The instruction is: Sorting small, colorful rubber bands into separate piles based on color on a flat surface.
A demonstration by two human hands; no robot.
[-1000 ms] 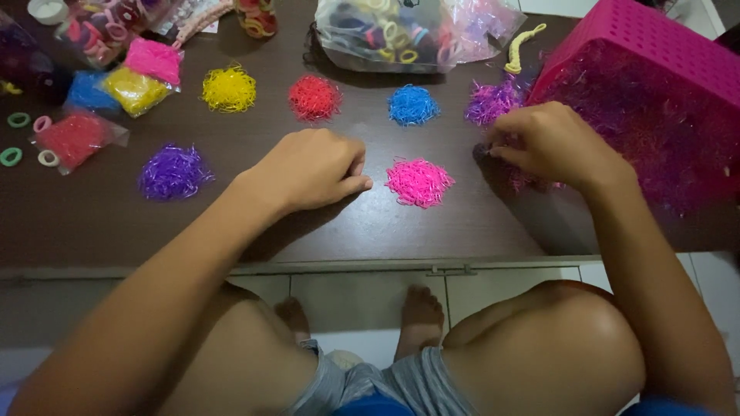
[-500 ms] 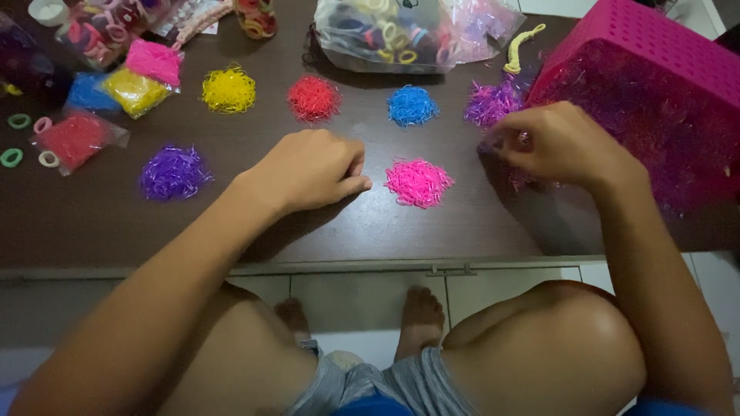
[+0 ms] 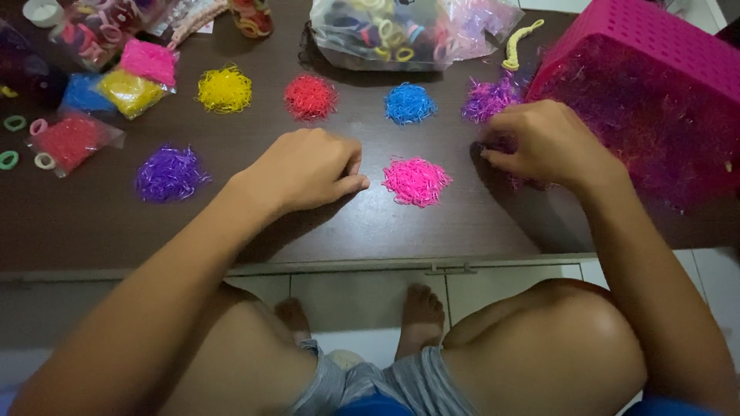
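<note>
At the far left of the dark worktop (image 3: 92, 231), small bags of red bands (image 3: 69, 141), yellow bands (image 3: 129, 91) and pink bands (image 3: 148, 60) are seen, with loose hair rings (image 3: 9, 159) at nine o'clock from them. A purple pile (image 3: 169, 172) of tiny rubber bands is laid just to their right, and a yellow pile (image 3: 224, 88) is found at one o'clock from it. The left hand (image 3: 308, 168) is rested on the worktop with its fingers curled into a loose fist; whether anything is held inside cannot be told. A red pile (image 3: 310, 97) lies at twelve o'clock from that hand. A bright pink pile (image 3: 416, 181) is placed just beside the left hand, at three o'clock, not quite touched by the thumb. A blue pile (image 3: 409, 103) sits at twelve o'clock from the pink one, below a clear bag of mixed hair ties (image 3: 385, 31). The right hand (image 3: 543, 142) is bent with fingertips pinched together on a scatter of pinkish-purple bands (image 3: 490, 98) spilled at the mouth of the tipped magenta basket (image 3: 663, 54), which is lying at two o'clock from that hand.
</note>
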